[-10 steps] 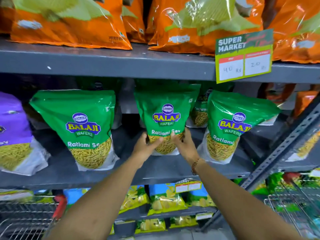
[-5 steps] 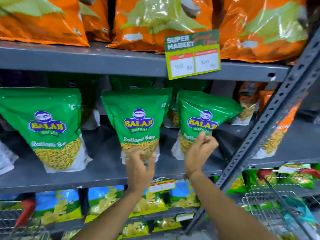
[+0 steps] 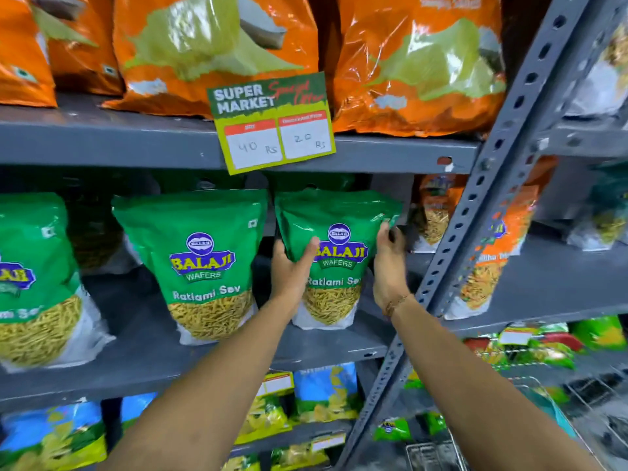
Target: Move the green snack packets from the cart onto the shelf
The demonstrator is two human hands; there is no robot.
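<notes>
Three green Balaji snack packets stand upright on the grey middle shelf (image 3: 146, 338). The rightmost green packet (image 3: 339, 219) is held from both sides: my left hand (image 3: 289, 273) grips its left edge with the thumb across the front, and my right hand (image 3: 387, 266) presses its right edge near the top corner. A second green packet (image 3: 200, 260) stands just to its left. A third green packet (image 3: 30, 280) is at the far left, partly cut off. The wire cart (image 3: 557, 399) with more green packets sits low on the right.
Orange bags (image 3: 210, 52) fill the upper shelf, where a price card (image 3: 272, 124) hangs down. A slotted grey upright (image 3: 489, 185) runs diagonally right of my hands, with orange packets (image 3: 489, 266) beyond it. Blue and yellow packets (image 3: 323, 392) fill the lower shelf.
Both hands left the middle packet and moved right to take hold of the rightmost green packet. The view has swung to the right.
</notes>
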